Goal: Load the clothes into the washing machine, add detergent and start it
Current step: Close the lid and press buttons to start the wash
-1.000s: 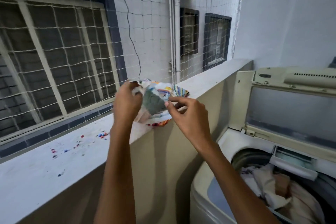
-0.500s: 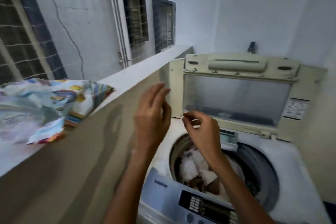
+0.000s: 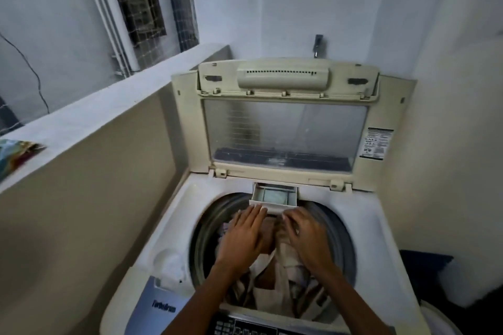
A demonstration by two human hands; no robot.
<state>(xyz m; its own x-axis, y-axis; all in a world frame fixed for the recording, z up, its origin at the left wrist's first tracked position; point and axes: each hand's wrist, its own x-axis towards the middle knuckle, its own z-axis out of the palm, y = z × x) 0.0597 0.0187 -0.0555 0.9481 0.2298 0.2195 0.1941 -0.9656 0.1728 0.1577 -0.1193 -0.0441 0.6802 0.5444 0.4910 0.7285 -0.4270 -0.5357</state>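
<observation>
Clothes (image 3: pixel 269 288): heaped in the washer (image 3: pixel 179 215) drum, directly under both hands. Left hand (image 3: pixel 242 236): flat, fingers straight, tips at the front of the pulled-out drawer (image 3: pixel 275 197). Right hand (image 3: pixel 304 236): just beside, fingers bent, blurred; impossible to tell if pinching anything. Pouch (image 3: pixel 16 152): well apart to the left, on the ledge (image 3: pixel 109 106). Possible trouble: pushing the drawer unevenly and jamming it, or catching cloth under it.

Cream top-load washing machine (image 3: pixel 187 198), lid (image 3: pixel 285 130) upright at back. Pale clothes (image 3: pixel 272 296) heaped in drum (image 3: pixel 206 228). Detergent drawer (image 3: pixel 275 196) pulled out over drum's rear rim. Colourful detergent packet (image 3: pixel 13 155) on ledge (image 3: pixel 109 106), far left.
</observation>
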